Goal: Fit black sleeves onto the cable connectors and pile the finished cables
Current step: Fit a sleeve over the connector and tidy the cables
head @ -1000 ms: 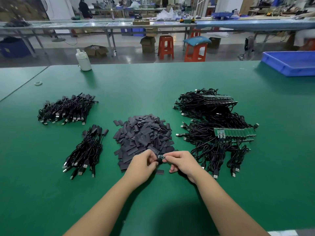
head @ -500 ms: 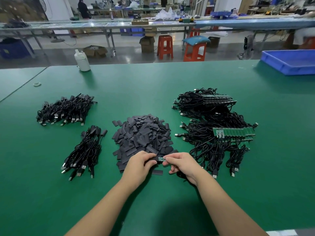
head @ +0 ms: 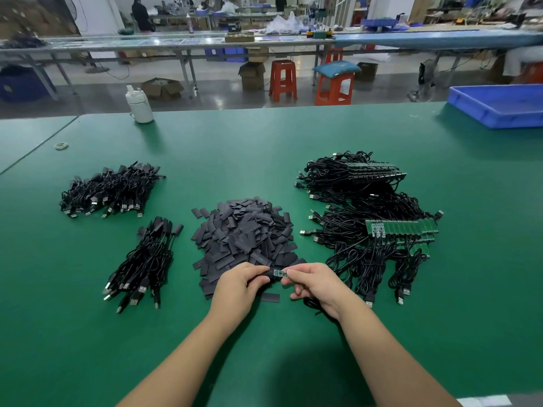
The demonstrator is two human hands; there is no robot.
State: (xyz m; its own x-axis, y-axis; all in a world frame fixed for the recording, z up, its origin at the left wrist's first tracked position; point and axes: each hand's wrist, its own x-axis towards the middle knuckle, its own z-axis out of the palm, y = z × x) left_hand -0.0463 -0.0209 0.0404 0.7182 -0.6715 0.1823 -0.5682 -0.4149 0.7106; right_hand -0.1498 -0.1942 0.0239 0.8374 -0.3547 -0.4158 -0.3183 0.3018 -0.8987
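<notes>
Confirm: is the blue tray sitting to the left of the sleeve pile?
No, the blue tray sits at the table's far right, well right of the sleeve pile.

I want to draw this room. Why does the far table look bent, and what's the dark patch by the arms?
Head view: the wide-angle lens bows the far bench and blurs the corners; overhead light glares off the floor; the dark patch on the green table between the arms is probably the person's own shadow.

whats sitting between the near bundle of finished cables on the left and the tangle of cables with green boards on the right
In the head view, the heap of loose black sleeves lies between the finished bundle and the green-board cables, on the green table.
</notes>
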